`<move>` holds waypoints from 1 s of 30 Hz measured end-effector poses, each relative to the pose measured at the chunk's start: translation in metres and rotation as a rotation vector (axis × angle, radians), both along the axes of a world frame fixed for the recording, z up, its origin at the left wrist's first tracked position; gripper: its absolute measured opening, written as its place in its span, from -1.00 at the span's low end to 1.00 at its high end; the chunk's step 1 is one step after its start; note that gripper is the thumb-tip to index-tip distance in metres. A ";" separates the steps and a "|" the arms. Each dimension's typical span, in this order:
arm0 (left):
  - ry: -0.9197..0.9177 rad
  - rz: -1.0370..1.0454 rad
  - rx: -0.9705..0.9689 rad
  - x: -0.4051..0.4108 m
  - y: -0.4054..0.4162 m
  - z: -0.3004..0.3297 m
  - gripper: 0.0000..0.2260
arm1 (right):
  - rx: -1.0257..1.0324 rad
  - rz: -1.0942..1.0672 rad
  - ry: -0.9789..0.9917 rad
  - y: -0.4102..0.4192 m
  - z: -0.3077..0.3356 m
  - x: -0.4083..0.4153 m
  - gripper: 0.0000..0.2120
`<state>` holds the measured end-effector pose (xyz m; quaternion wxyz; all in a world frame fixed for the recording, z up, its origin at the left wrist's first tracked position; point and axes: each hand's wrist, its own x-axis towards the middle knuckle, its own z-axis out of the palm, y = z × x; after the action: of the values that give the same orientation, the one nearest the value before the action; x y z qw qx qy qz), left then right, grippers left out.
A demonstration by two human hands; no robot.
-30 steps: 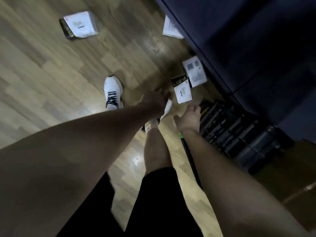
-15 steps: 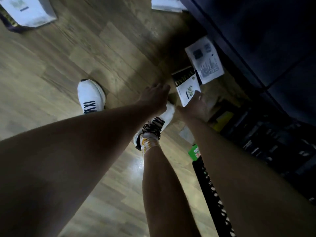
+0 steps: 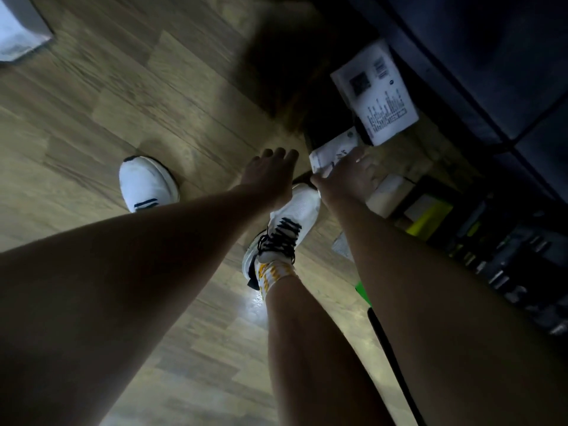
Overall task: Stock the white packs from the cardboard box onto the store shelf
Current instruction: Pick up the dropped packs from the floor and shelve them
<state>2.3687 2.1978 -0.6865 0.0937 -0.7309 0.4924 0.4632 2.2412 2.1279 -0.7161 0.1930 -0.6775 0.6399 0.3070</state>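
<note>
A white pack (image 3: 330,155) with dark print lies low by the foot of the dark shelf (image 3: 491,56). My right hand (image 3: 349,176) grips it, fingers over its top and thumb at its near edge. My left hand (image 3: 270,170) hovers just left of it with fingers spread and holds nothing. A second white pack (image 3: 376,93) with printed text lies a little farther off against the shelf base. A third white pack (image 3: 18,29) shows at the top left corner. I cannot make out the cardboard box.
My two white shoes (image 3: 147,182) (image 3: 289,222) stand on the wooden floor (image 3: 153,103). Dark products with yellow-green labels (image 3: 430,216) fill the lowest shelf at the right. A black strip with a green tag (image 3: 362,290) runs along the floor by my right arm.
The view has dropped closer to the floor. My right hand went from touching the pack's edge to closing around it, and the pack has tilted. My left hand stayed beside it.
</note>
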 end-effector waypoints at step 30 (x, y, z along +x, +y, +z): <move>-0.091 -0.490 -0.158 0.223 -0.102 0.665 -0.22 | -0.337 0.717 -0.375 -0.027 0.691 0.153 -0.16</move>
<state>2.5912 2.0956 -0.0211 0.1679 -0.6148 0.6846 0.3536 2.3938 2.1005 -0.0252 0.0739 -0.9228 0.3593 0.1178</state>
